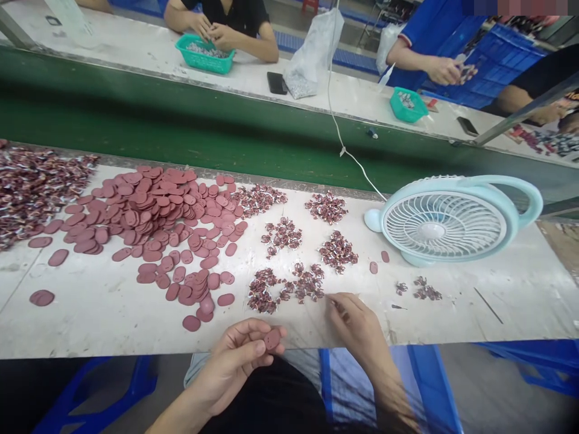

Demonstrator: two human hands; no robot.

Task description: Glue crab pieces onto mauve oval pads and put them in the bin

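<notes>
Between the thumb and fingers of my left hand [239, 355] is a reddish-brown oval disc [272, 340] with small holes, held just over the table's front edge. My right hand [355, 322] rests at the table with its fingers bent, the fingertips by a small heap of tiny brown-and-white parts [309, 282]. Whether those fingertips pinch one of the parts is too small to make out. Left of that heap lies another heap of the same parts [262, 290]. A large pile of oval discs [154, 205] spreads over the table's left half.
A light-blue fan [446, 223] lies on the right, its cord [357, 163] running up. A large mass of small parts [36, 187] covers the far left. A thin dark stick [488, 305] lies at the right. Across the green divider [181, 126], other people handle parts near green baskets [205, 54].
</notes>
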